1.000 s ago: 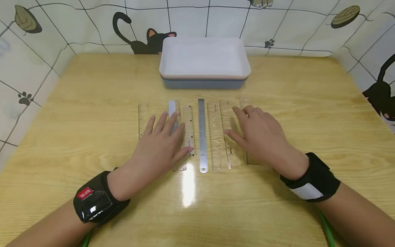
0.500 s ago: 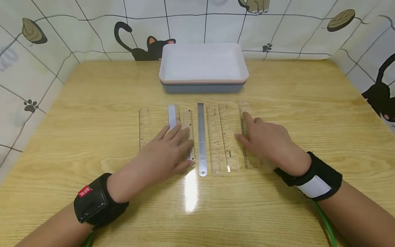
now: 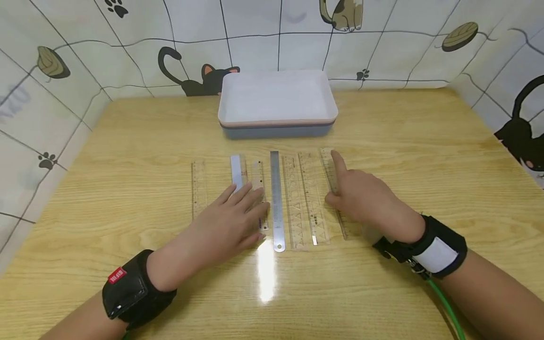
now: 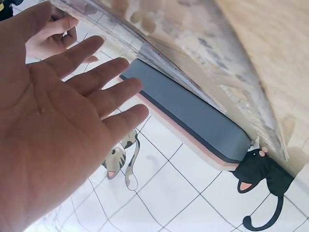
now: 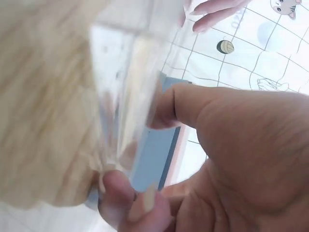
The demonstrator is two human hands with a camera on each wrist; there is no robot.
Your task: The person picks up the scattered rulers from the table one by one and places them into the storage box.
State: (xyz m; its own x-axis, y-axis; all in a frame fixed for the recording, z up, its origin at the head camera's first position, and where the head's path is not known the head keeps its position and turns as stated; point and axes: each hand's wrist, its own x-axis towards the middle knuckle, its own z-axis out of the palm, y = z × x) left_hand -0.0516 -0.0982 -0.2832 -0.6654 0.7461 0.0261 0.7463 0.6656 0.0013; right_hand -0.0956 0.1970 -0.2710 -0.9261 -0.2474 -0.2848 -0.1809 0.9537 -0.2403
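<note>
Several rulers lie in a row in the head view. My right hand (image 3: 369,196) holds the rightmost clear ruler (image 3: 327,165) by its edges, thumb on the left side and index finger stretched toward the far end. In the right wrist view this clear ruler (image 5: 108,72) is blurred between thumb and fingers. My left hand (image 3: 227,219) hovers or rests over the left rulers with fingers straight, partly covering a ruler with a whitish strip (image 3: 236,170) and a short clear ruler (image 3: 258,172). A steel ruler (image 3: 277,203) lies beside its fingertips; contact cannot be told.
Two clear rulers (image 3: 294,203) lie right of the steel one, and another clear ruler (image 3: 198,189) at the far left. Behind the row, a grey-blue box (image 3: 278,132) with a white tray-like top stands against the cat-patterned wall (image 3: 255,47). A light reflection marks the wooden table (image 3: 127,203).
My right hand has moved onto the rightmost ruler and taken hold of it; the ruler now slants, its far end shifted left. My left hand has drawn slightly back toward me. The head view has tilted up.
</note>
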